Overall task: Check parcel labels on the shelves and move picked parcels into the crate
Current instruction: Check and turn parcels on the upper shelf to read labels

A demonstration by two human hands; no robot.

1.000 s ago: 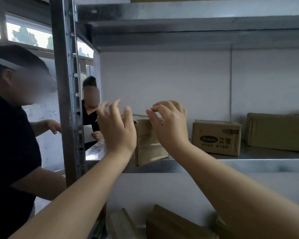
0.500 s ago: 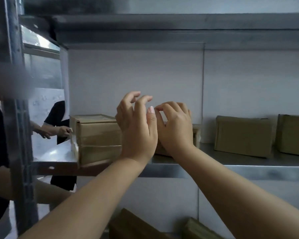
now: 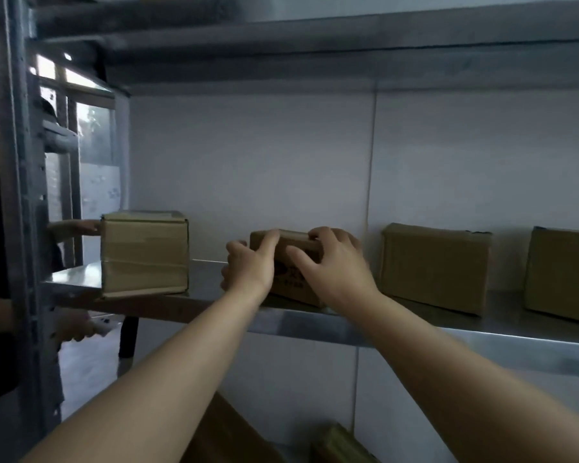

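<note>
Mid-frame, the left hand [image 3: 248, 270] and right hand [image 3: 336, 264] held a small cardboard box [image 3: 286, 279] on the shelf [image 3: 315, 320]. Their fingers [image 3: 269, 240] curled over its top, probably to tip and check it.

Printed parcel [image 3: 290, 279] stands at shelf [image 3: 315, 320] front; taped parcel [image 3: 144, 253] left, plain parcel [image 3: 435, 265] and end parcel [image 3: 562, 275] right, all apart.

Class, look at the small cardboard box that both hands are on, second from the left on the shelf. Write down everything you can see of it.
The small cardboard box is brown and closed, with dark print on its front too blurred to read. It appears to rest upright near the front edge of the metal shelf. The left hand holds its left end, one finger over the top edge. The right hand grips its right side, fingers over the top, thumb on the front.
</note>
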